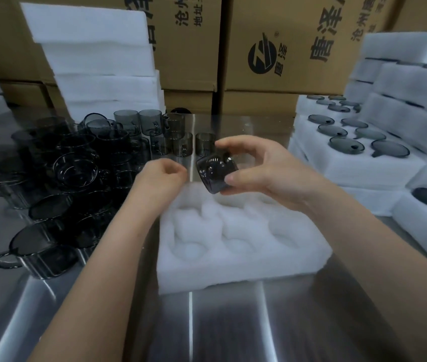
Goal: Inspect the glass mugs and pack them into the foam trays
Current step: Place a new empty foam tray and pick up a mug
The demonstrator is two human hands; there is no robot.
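1. Right hand (256, 165) holds one smoky glass mug (216, 173) above the far edge of the foam tray (236, 257). Fingers on top, thumb underneath, clamped on the mug's wall. Mug is tilted, with one end facing the camera; which end cannot be told through the blur.
2. Left hand (161, 175) sits just left of the held mug, fingers curled in loosely toward the palm, holding nothing. Whether it touches the mug: cannot tell, a narrow gap appears between them.
3. The foam tray lies flat on the steel table (191, 322), centred in front of the person. Its round pockets all show white foam, no mug in any of them.
4. Heap of loose mugs (71, 176) on the table to the left, several lying on their sides and stacked on one another. Behind them, a row of upright mugs (155, 124) reaches toward the table's middle.
5. Filled trays (350, 137) stacked at the right, dark mug rims showing in the pockets. More foam blocks piled behind and beside them.
6. Stack of plain white foam sheets (100, 64) stands at the back left, leaning against cardboard boxes (272, 48) printed with black characters and a round logo.
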